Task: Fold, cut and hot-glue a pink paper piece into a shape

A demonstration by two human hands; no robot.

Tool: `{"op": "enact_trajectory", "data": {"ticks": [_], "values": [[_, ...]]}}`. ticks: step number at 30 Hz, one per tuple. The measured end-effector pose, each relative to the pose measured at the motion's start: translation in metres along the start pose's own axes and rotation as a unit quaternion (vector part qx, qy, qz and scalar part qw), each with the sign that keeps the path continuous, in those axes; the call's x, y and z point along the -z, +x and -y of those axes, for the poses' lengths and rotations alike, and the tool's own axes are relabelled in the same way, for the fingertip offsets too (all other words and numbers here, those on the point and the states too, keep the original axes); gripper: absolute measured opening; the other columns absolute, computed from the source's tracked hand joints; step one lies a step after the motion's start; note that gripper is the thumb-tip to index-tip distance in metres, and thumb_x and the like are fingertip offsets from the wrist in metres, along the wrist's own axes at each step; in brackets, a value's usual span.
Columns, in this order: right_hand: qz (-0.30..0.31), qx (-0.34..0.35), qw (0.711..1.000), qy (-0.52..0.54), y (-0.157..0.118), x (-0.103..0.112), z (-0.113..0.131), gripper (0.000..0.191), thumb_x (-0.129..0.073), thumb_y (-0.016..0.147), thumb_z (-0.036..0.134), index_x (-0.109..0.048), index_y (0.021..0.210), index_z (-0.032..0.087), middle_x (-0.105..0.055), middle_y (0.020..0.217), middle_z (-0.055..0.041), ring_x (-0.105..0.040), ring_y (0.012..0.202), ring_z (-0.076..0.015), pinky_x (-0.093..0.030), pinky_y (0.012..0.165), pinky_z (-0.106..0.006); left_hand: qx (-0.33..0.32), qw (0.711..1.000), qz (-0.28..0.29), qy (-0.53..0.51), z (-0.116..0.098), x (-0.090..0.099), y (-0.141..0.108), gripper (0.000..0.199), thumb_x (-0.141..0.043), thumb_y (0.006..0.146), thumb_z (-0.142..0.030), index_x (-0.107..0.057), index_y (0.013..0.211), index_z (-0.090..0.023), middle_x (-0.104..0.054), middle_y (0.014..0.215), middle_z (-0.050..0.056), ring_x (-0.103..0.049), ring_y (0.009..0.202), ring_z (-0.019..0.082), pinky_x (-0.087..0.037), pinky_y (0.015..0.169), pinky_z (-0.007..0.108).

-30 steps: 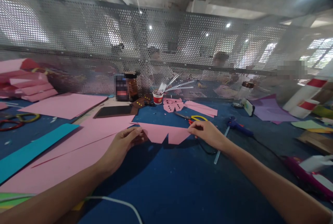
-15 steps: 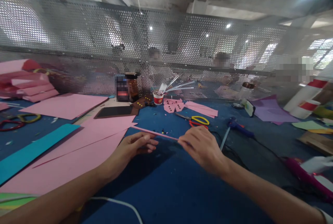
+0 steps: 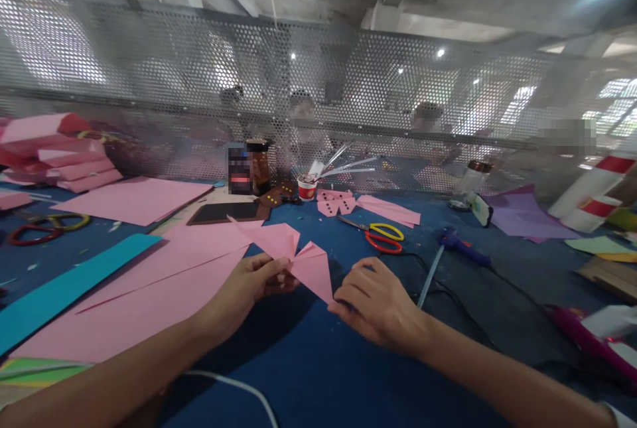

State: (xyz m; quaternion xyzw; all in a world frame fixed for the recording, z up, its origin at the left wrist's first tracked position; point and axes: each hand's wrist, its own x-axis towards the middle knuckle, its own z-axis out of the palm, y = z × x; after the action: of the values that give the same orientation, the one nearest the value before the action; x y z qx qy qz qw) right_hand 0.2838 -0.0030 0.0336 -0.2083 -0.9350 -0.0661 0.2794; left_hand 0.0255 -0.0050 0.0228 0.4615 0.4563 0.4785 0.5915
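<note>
A folded pink paper bow [image 3: 312,270] is held between my two hands above the blue table, its loops spread to both sides of a narrow middle. My left hand [image 3: 261,277] pinches it near that middle, thumb on top. At the lower right corner of the paper, the fingers of my right hand [image 3: 371,298] are closed on its edge. Beyond the hands lie scissors [image 3: 383,235] with one yellow and one red handle. Similar dotted pink paper pieces [image 3: 336,202] rest farther back.
Pink sheets [image 3: 164,288] and a teal strip [image 3: 74,288] cover the left side. A blue glue gun [image 3: 465,249] and a magenta one [image 3: 592,342] lie right with cords. A red-and-white cup [image 3: 307,188] stands before the perforated metal screen [image 3: 348,83].
The pink paper, seen edge-on as a thin strip before, now shows its face with the loops spread. My right hand has moved slightly down, and my left has closed around the middle.
</note>
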Motion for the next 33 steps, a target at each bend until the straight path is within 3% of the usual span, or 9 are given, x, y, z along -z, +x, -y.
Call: {"op": "enact_trajectory", "data": {"ticks": [4, 9, 13, 18, 24, 33], "values": [[-0.034, -0.150, 0.980, 0.126, 0.001, 0.000, -0.006, 0.021, -0.053, 0.099, 0.031, -0.063, 0.085, 0.019, -0.066, 0.080, -0.0026, -0.058, 0.077, -0.0158, -0.042, 0.080, -0.033, -0.014, 1.000, 0.004, 0.005, -0.002, 0.000, 0.000, 0.025, -0.072, 0.083, -0.039, -0.070, 0.074, -0.017, -0.067, 0.075, 0.003, -0.063, 0.073, 0.016, -0.055, 0.080, 0.032], [-0.019, -0.342, 0.884, 0.317, 0.006, -0.004, -0.012, 0.021, -0.055, 0.096, 0.038, -0.065, 0.100, 0.020, -0.068, 0.094, -0.0025, -0.062, 0.083, -0.0151, -0.047, 0.074, -0.027, 0.001, 0.996, 0.069, 0.058, 0.000, -0.002, -0.004, 0.026, -0.070, 0.084, -0.039, -0.068, 0.073, -0.016, -0.064, 0.073, 0.001, -0.060, 0.071, 0.015, -0.055, 0.076, 0.030], [0.024, -0.379, 0.818, 0.432, 0.008, -0.009, -0.012, 0.031, -0.053, 0.096, 0.046, -0.066, 0.097, 0.017, -0.068, 0.087, -0.0019, -0.063, 0.068, -0.0126, -0.047, 0.067, -0.026, -0.002, 0.990, 0.097, 0.105, 0.000, -0.004, -0.006, 0.029, -0.069, 0.085, -0.043, -0.068, 0.076, -0.015, -0.062, 0.072, 0.000, -0.060, 0.070, 0.015, -0.054, 0.074, 0.029], [0.042, -0.400, 0.743, 0.535, 0.009, -0.015, -0.006, 0.035, -0.059, 0.091, 0.051, -0.064, 0.093, 0.016, -0.068, 0.085, -0.0031, -0.063, 0.065, -0.0130, -0.049, 0.065, -0.026, 0.004, 0.985, 0.120, 0.122, -0.001, -0.007, -0.007, 0.031, -0.071, 0.083, -0.044, -0.065, 0.073, -0.015, -0.061, 0.069, -0.001, -0.059, 0.066, 0.013, -0.051, 0.067, 0.025], [0.019, -0.396, 0.738, 0.546, 0.008, -0.021, -0.003, 0.029, -0.068, 0.086, 0.044, -0.064, 0.087, 0.015, -0.067, 0.078, -0.0012, -0.060, 0.062, -0.0109, -0.048, 0.065, -0.025, 0.007, 0.974, 0.163, 0.154, 0.008, -0.005, -0.007, 0.030, -0.070, 0.084, -0.043, -0.066, 0.075, -0.014, -0.062, 0.064, -0.001, -0.060, 0.061, 0.013, -0.050, 0.063, 0.025], [-0.044, -0.423, 0.764, 0.484, 0.009, -0.022, -0.009, 0.023, -0.066, 0.087, 0.037, -0.060, 0.076, 0.017, -0.066, 0.070, 0.0006, -0.058, 0.059, -0.0109, -0.044, 0.060, -0.024, 0.044, 0.975, 0.180, 0.121, 0.011, -0.007, -0.008, 0.029, -0.075, 0.080, -0.041, -0.065, 0.074, -0.014, -0.060, 0.067, -0.002, -0.056, 0.065, 0.012, -0.047, 0.066, 0.024]]}}
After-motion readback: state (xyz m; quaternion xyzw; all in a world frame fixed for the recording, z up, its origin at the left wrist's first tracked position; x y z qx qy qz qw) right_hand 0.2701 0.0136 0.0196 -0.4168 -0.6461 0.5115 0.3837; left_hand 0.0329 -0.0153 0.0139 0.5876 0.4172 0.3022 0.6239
